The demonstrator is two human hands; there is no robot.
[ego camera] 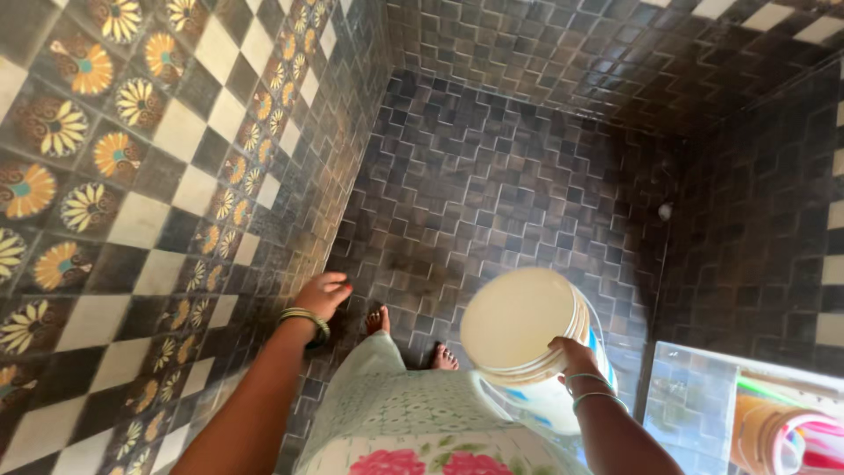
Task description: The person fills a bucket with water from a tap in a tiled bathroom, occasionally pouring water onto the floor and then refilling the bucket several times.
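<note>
The bucket (527,339), white plastic, is tipped sideways in the right hand (571,356), fingers clamped on its rim; it looks light, stiff, likely slick when wet, best held at the rim. Left of the bucket the left hand (323,295) hangs loosely curled, empty. Below the bucket, a dark tiled floor (492,193); patterned wall (132,176) far left

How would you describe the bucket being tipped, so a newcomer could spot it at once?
Start from the dark tiled floor of the small washroom and look toward the lower right, near the person's bare feet. There the right hand grips the rim of a white plastic bucket tilted on its side. Unlike the clear tub beside it, it is round, opaque and blue-marked.
</note>
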